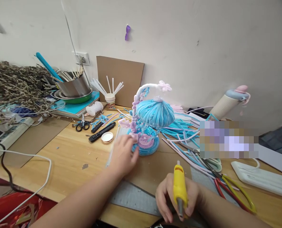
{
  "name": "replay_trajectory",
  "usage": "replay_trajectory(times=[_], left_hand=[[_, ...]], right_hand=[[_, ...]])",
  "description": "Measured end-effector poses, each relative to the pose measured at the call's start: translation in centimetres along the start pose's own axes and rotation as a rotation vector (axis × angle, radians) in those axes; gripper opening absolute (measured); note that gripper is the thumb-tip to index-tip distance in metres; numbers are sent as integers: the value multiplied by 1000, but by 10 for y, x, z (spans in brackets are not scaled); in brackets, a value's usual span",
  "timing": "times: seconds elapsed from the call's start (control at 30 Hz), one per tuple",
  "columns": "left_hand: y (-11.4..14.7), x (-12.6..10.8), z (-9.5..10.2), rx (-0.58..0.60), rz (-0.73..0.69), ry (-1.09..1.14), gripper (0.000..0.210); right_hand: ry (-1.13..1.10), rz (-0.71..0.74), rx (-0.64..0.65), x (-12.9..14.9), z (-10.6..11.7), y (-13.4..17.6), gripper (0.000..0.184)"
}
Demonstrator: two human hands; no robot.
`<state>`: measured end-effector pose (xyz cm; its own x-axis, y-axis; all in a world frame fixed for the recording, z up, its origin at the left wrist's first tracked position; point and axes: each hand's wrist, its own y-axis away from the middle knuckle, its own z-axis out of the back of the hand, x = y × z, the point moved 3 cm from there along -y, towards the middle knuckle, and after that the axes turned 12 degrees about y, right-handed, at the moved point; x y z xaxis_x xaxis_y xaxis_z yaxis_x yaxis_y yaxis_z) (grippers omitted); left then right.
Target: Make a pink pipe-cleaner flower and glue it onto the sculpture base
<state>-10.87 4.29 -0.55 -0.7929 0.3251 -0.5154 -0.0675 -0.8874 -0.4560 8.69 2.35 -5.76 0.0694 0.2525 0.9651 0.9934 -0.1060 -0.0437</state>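
A lamp-shaped pipe-cleaner craft stands upright on a brown board, with a pleated blue shade hanging under a white curved arm tipped by a pink flower. Its round base is coiled in blue and pink. My left hand grips the base's left edge, thumb in front, fingertips partly hidden by the craft. In my right hand is a yellow hot glue gun, held in front of the base and apart from it, the pale glue stick showing at its far end and the metal nozzle towards me.
Loose blue and pink pipe cleaners lie right of the craft, near red-and-yellow-handled pliers and a white device. Left are scissors, a black utility knife, a round white lid and a metal pot. Cardboard leans on the wall.
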Motion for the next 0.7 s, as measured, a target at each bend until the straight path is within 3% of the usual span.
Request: replay_trajectory(times=[0.07,0.13,0.2,0.27,0.43,0.6,0.7], left_hand=[[-2,-25,-18,218,-206,3,36],[-8,-43,-43,383,-287,-56,54],[-19,-53,-67,400,-239,-89,66],[-30,-58,-86,385,-176,-120,74],[-34,-74,-106,522,-376,-62,56],[-20,-71,-111,444,-192,-155,75],[-7,-76,-102,497,-259,-131,63]], right_hand=[[-82,91,173,3,-2,-8,43],[-157,305,352,11,-6,-16,33],[-201,579,482,23,-8,-20,23],[-182,733,521,35,-9,-20,23],[-119,758,571,55,-11,-14,39],[-129,724,444,59,-12,-15,45],[-136,815,546,62,-13,-17,37]])
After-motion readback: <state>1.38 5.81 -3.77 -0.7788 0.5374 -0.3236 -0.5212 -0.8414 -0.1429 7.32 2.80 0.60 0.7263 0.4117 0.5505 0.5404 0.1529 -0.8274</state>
